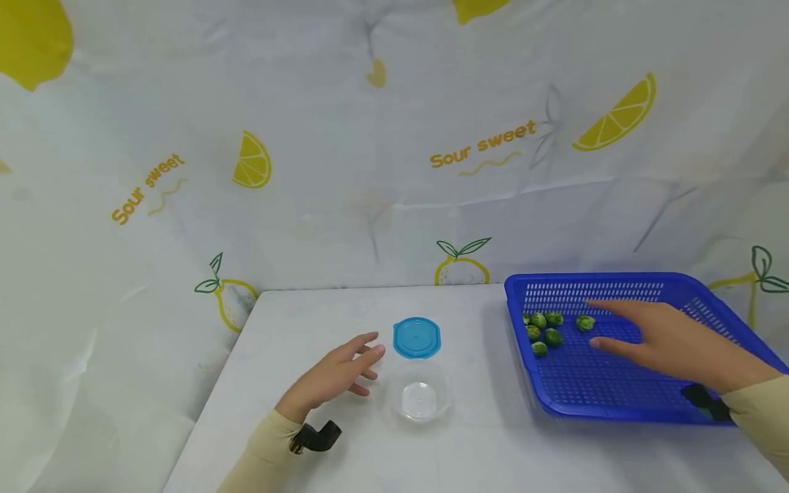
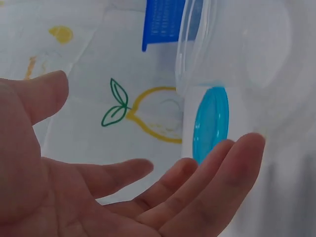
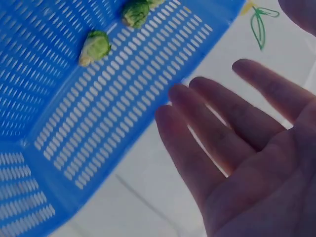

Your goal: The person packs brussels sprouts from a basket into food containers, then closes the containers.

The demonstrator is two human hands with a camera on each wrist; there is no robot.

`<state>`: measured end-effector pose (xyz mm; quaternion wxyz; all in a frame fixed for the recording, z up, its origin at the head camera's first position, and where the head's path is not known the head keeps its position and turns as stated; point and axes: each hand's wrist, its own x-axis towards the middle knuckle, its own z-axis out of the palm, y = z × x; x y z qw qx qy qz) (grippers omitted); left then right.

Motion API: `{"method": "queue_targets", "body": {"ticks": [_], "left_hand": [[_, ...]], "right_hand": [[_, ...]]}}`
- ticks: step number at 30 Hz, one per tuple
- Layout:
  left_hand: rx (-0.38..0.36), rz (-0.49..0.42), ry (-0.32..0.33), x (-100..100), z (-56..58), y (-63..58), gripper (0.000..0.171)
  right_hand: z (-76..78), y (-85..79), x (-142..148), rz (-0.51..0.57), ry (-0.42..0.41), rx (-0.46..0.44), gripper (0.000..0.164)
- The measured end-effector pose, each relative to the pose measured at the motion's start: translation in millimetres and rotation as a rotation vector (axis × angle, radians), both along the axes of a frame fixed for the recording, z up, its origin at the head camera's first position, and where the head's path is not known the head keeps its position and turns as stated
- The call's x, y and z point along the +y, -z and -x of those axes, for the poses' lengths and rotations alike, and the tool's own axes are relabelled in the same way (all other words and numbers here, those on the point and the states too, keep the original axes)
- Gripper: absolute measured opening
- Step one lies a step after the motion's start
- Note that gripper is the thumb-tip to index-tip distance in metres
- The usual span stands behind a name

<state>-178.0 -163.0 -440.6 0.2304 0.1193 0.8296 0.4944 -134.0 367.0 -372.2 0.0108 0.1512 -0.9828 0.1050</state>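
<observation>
A clear round plastic container (image 1: pixel 420 400) stands on the white table, with a blue lid (image 1: pixel 416 337) lying flat just behind it. My left hand (image 1: pixel 335 376) hovers left of the container, fingers spread and holding nothing; in the left wrist view its fingertips appear in front of the lid (image 2: pixel 211 123). Over the blue basket (image 1: pixel 592 415) my right hand (image 1: pixel 668 342) reaches in from the right, thumb and fingers apart with nothing between them. Several Brussels sprouts (image 1: pixel 553 337) lie in the basket's left part, one sprout (image 1: pixel 585 323) nearest the right fingertips.
The white table (image 1: pixel 308 315) meets a hanging cloth (image 1: pixel 345 171) printed with lemons at its back and left. The basket's raised walls surround the sprouts, and a gap of tabletop separates the basket from the container.
</observation>
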Motion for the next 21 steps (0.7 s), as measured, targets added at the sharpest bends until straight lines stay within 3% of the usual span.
{"method": "queue_targets", "body": {"ticks": [4,8,14,21], "left_hand": [[-0.103,-0.093,0.065,14.3,9.5,7.9,0.069],[-0.165,-0.127,0.075,19.0,11.7,12.1,0.055],[-0.212,-0.137,0.102,17.0,13.0,18.9,0.044],[-0.257,-0.213,0.122,19.7,20.7,24.9,0.043]], "right_hand": [[18.2,2.6,-6.9,0.062,-0.055,-0.054,0.068],[36.1,7.6,-16.4,0.086,-0.075,-0.121,0.060],[57.4,20.2,-25.6,0.150,-0.092,-0.214,0.049],[70.4,36.3,-24.7,0.225,-0.068,-0.313,0.043]]}}
